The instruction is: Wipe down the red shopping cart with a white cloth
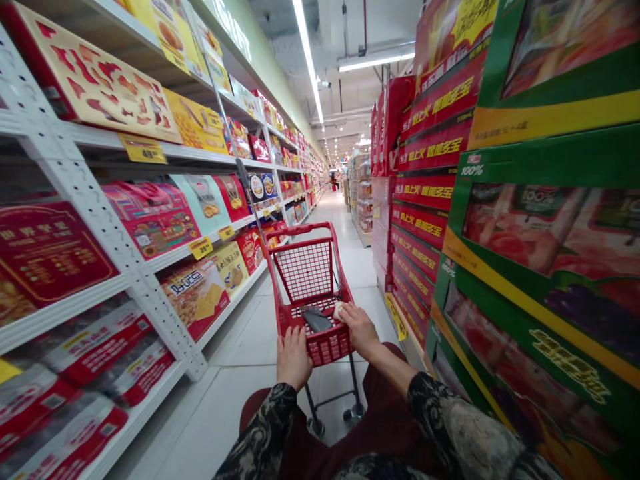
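A red shopping cart stands upright in front of me, its basket facing up. My left hand is closed over the near left corner of its rim, knuckles up. At the near right corner, my right hand rests against the rim with bent fingers. A small whitish object shows at its fingertips; its kind I cannot make out. Inside the basket lies a dark grey flat item, perhaps a pouch, between my two hands. Both palms are hidden.
White shelves of boxed snacks with yellow price tags line the left side. Stacked red drink cartons and green juice boxes rise close on the right. The tiled aisle floor runs ahead between them.
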